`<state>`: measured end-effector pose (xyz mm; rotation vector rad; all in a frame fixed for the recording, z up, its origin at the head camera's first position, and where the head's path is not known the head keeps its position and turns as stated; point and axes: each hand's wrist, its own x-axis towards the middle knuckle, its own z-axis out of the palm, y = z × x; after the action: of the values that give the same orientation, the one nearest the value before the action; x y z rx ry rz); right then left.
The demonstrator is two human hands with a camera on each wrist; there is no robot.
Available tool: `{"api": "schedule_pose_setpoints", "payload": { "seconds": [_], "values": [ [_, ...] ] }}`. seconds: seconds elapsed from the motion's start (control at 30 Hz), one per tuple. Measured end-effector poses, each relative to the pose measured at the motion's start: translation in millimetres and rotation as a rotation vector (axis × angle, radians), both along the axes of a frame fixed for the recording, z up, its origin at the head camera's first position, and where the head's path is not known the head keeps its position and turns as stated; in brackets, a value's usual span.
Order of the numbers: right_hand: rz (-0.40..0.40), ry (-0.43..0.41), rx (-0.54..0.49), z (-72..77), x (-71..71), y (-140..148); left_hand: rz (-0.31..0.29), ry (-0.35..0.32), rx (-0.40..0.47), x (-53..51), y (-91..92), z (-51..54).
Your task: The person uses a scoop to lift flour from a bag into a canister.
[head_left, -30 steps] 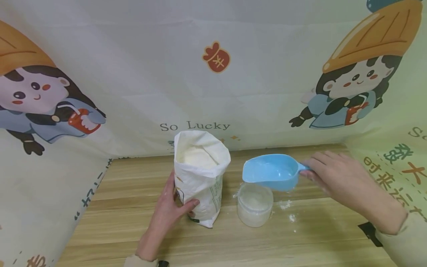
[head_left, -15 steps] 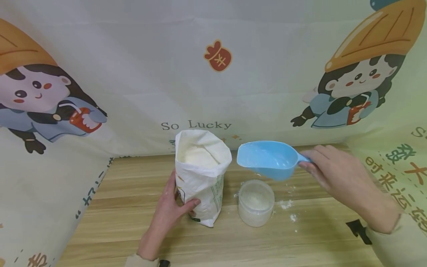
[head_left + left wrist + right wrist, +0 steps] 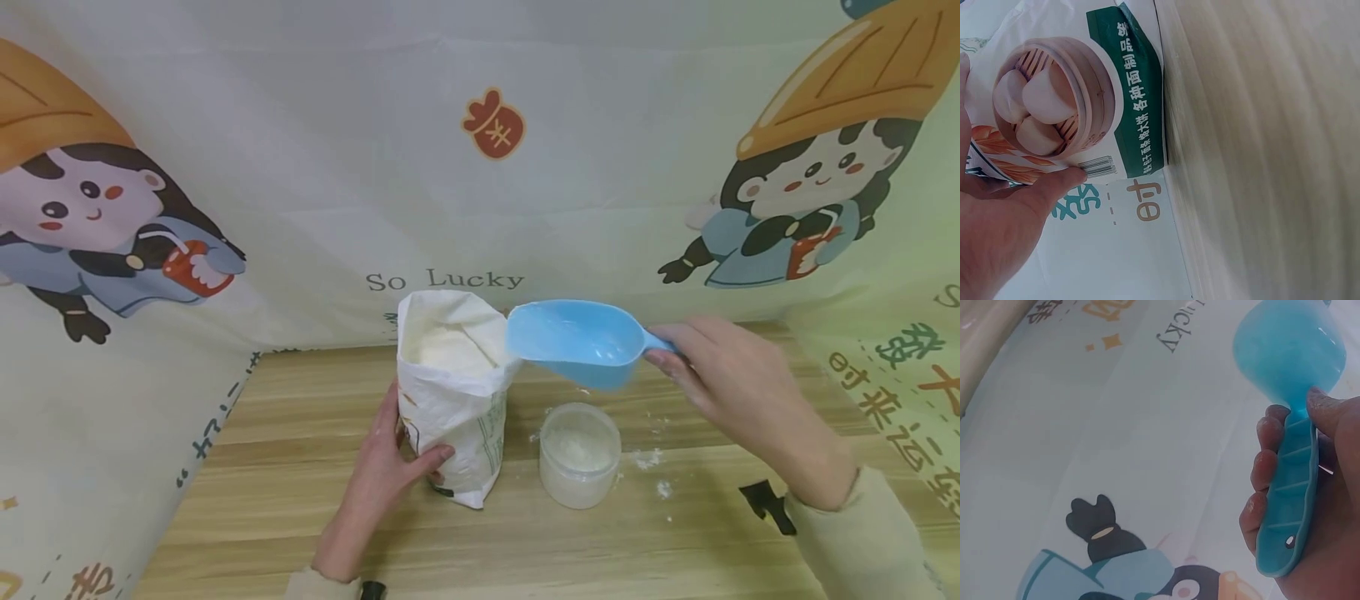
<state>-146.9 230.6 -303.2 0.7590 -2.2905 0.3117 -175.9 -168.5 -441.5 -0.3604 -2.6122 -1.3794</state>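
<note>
An upright white bag (image 3: 457,417) with its top open holds pale powder (image 3: 450,350). My left hand (image 3: 386,467) grips the bag's lower left side, thumb across the front; in the left wrist view the thumb lies by the barcode of the printed bag (image 3: 1138,119). My right hand (image 3: 727,375) holds a blue scoop (image 3: 581,337) by its handle, the scoop's tip at the bag's right rim. The right wrist view shows fingers curled round the ridged handle (image 3: 1288,487). Below the scoop stands a clear round tub (image 3: 580,467) with whitish powder inside.
Spilled white powder (image 3: 648,458) dots the wooden table (image 3: 300,467) right of the tub. A printed cloth (image 3: 337,150) rises behind the table and along both sides. A black object (image 3: 767,504) shows beside my right sleeve.
The blue scoop and my right hand have moved left and up, from above the tub to the bag's right rim. My left hand keeps its grip on the bag.
</note>
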Motion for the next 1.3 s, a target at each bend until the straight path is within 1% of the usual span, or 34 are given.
{"api": "schedule_pose_setpoints", "payload": {
  "seconds": [0.07, 0.3, 0.47, 0.6, 0.8, 1.0, 1.2, 1.3],
  "values": [
    [0.009, -0.003, -0.005, 1.8, -2.1, -5, 0.000, 0.003, 0.002, -0.1, 0.4, 0.3],
    [0.061, 0.045, 0.007, 8.1, -10.3, -18, -0.002, 0.003, 0.002, 0.0, 0.5, 1.6],
    [0.076, 0.040, 0.018, 17.0, -15.1, -27, -0.004, 0.014, 0.002, 0.1, 0.1, 1.7],
    [0.064, 0.022, 0.038, 23.8, -19.5, -33, -0.003, 0.012, -0.001, 0.0, -0.5, 1.3],
    [0.050, 0.000, 0.101, 31.4, -26.1, -42, -0.013, 0.009, 0.000, 0.8, -2.4, 0.5],
    [0.039, -0.012, 0.163, 36.2, -31.0, -48, -0.048, 0.037, 0.012, -1.9, -3.9, -0.5],
    [0.013, 0.000, 0.211, 39.5, -35.3, -53, -0.090, 0.072, 0.072, -8.0, -5.5, 1.7],
    [0.012, 0.010, 0.221, 39.9, -37.3, -54, -0.095, 0.074, 0.054, -9.0, -7.1, 2.7]
  ]
}}
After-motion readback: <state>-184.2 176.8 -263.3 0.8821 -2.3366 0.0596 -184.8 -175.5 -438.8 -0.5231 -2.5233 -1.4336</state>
